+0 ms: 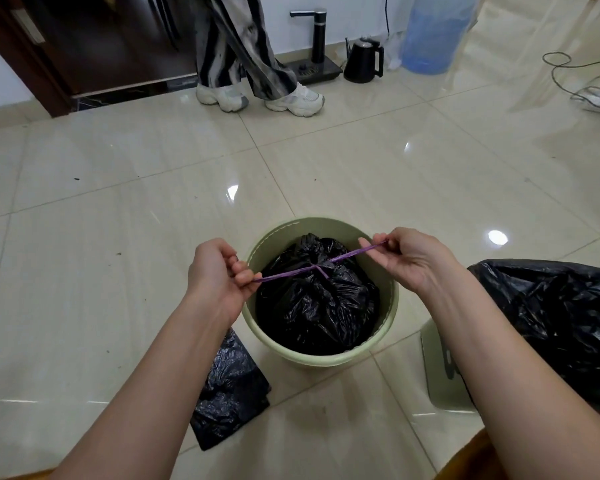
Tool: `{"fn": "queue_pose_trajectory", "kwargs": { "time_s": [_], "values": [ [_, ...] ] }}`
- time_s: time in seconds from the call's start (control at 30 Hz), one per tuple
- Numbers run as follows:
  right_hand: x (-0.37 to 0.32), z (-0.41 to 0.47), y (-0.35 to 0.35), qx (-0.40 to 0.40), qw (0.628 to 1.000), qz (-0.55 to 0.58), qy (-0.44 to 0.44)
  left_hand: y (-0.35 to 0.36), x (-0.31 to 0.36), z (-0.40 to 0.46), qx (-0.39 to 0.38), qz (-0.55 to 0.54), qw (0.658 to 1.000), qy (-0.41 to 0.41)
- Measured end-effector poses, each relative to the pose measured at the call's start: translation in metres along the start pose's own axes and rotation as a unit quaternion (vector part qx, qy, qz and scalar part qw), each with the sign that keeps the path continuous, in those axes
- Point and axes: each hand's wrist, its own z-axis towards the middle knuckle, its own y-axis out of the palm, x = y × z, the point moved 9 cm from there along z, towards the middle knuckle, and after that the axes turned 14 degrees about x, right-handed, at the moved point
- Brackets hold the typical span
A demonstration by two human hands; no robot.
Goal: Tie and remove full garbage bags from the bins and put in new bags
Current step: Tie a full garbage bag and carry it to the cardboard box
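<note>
View from above, looking down at a glossy beige tiled floor (118,209). At centre-bottom stands a round pale green bin (388,317) w/ a full black garbage bag (319,306) sitting inside it, its top gathered into a bunch. A thin purple drawstring (291,271) runs taut across the bag's neck, crossing at a knot near the middle.

Two bare forearms reach in from the bottom edge. The left hand (219,271) is at the bin's left rim, fingers curled around one end of the string. The right hand (406,258) is at the bin's upper right rim, thumb and fingers pinching the other end. The hands are held apart, one on each side of the bag.

On the floor just left of the bin, partly under the left forearm, lies a flat folded black bag (229,393). To the right, a second black bag (548,320), bulky and crinkled, lies over what looks like another pale green bin (437,368), mostly hidden by the right arm.

Further back, another person's legs (243,53) in streaked grey trousers and white sneakers stand near a dark doorway (94,43). Beside them on the floor: a black kettle (362,60), a tap-style dispenser (317,32), a blue water jug (433,32). A cable (561,69) trails at the far right.
</note>
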Motion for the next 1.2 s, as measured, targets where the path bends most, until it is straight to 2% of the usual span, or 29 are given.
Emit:
{"fn": "queue_pose_trajectory", "kwargs": {
  "time_s": [0.13,0.33,0.43,0.5,0.6,0.7,0.77,0.87,0.93,1.0,1.07,1.13,1.2],
  "values": [
    [0.001,0.009,-0.005,0.023,1.000,-0.012,-0.010,-0.004,-0.004,0.004,0.016,0.016,1.000,-0.001],
    [-0.010,0.018,-0.009,0.050,0.993,-0.059,-0.089,-0.006,-0.004,0.009,0.036,0.013,0.999,0.009],
    [-0.019,0.016,-0.005,0.032,0.981,-0.117,-0.152,-0.002,0.002,0.011,0.019,-0.005,0.999,0.033],
    [-0.025,0.005,0.006,-0.023,0.971,-0.143,-0.190,0.008,0.012,0.006,-0.026,-0.026,0.998,0.059],
    [-0.022,-0.021,0.030,-0.167,0.956,-0.154,-0.184,0.029,0.030,-0.013,-0.102,0.004,0.984,0.149],
    [0.003,-0.054,0.054,-0.314,0.899,-0.252,-0.174,0.053,0.037,-0.040,-0.186,0.013,0.959,0.213],
    [0.023,-0.066,0.060,-0.355,0.863,-0.317,-0.169,0.065,0.036,-0.054,-0.242,-0.001,0.947,0.213],
    [0.040,-0.071,0.062,-0.374,0.833,-0.370,-0.171,0.073,0.037,-0.064,-0.287,0.005,0.929,0.235],
    [0.036,-0.068,0.061,-0.359,0.836,-0.368,-0.191,0.072,0.036,-0.061,-0.273,0.031,0.927,0.255],
    [0.025,-0.062,0.059,-0.327,0.857,-0.341,-0.206,0.065,0.030,-0.047,-0.202,0.085,0.938,0.268],
    [0.014,-0.059,0.056,-0.305,0.884,-0.294,-0.198,0.059,0.017,-0.035,-0.143,0.173,0.933,0.282],
    [0.008,-0.059,0.054,-0.296,0.901,-0.257,-0.184,0.067,-0.005,-0.036,-0.185,0.259,0.901,0.293],
    [0.004,-0.059,0.053,-0.293,0.911,-0.231,-0.177,0.076,-0.022,-0.043,-0.242,0.292,0.877,0.297]
  ]
}}
